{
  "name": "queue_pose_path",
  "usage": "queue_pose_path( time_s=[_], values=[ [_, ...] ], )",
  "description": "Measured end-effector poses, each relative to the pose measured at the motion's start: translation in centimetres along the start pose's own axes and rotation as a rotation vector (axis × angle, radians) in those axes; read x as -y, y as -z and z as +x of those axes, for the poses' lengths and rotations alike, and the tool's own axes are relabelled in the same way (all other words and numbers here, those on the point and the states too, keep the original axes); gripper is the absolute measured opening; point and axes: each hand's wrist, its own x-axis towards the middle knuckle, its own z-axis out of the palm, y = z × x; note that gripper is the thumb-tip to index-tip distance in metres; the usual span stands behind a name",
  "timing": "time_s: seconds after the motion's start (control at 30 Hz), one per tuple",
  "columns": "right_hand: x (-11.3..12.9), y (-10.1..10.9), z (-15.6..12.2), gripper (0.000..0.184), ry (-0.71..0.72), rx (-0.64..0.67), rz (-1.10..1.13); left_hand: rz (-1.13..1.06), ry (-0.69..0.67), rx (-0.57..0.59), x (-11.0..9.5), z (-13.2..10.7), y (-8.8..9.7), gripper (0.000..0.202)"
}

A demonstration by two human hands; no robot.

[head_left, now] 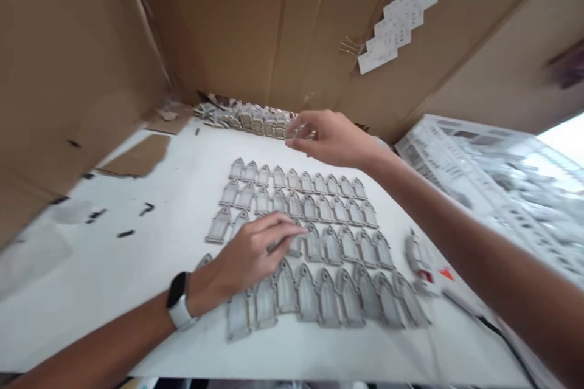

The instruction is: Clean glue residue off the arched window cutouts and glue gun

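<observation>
The right hand (331,138), thumb and fingers apart, looks empty near the far stacks (264,124); the left hand (250,255) (bent fingers, can't tell what's held) is over arch pieces (332,247) pointing far.

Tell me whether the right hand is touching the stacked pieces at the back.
Cannot tell. In the head view, the right hand overlaps the end of the stacked pieces, but neither contact nor a gap shows plainly.
</observation>
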Motion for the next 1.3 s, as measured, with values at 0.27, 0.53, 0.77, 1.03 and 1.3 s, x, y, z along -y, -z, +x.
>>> queue_pose_path(
  time_s=[0.27,0.53,0.77,1.03,1.3],
  values=[
    [-4.8,-2.8,-14.9,0.018,-0.292,0.276,-0.082,-0.025,0.008,-0.04,0.3,0.4,-0.1,0.026],
    [-5.9,-5.2,-16.3,0.034,-0.321,0.351,-0.068,0.002,0.067,-0.065,0.4,0.7,0.0,0.023],
    [-6.3,-5.9,-16.5,0.032,-0.299,0.318,0.05,-0.025,0.192,-0.08,0.1,1.1,0.5,0.018],
    [-5.3,-7.1,-16.6,0.004,-0.101,0.024,0.256,-0.077,0.376,-0.071,-0.4,1.9,1.2,0.017],
    [-5.4,-8.3,-18.3,0.017,0.108,-0.163,0.314,-0.1,0.497,-0.024,-1.2,2.1,1.5,0.015]
  ],
)
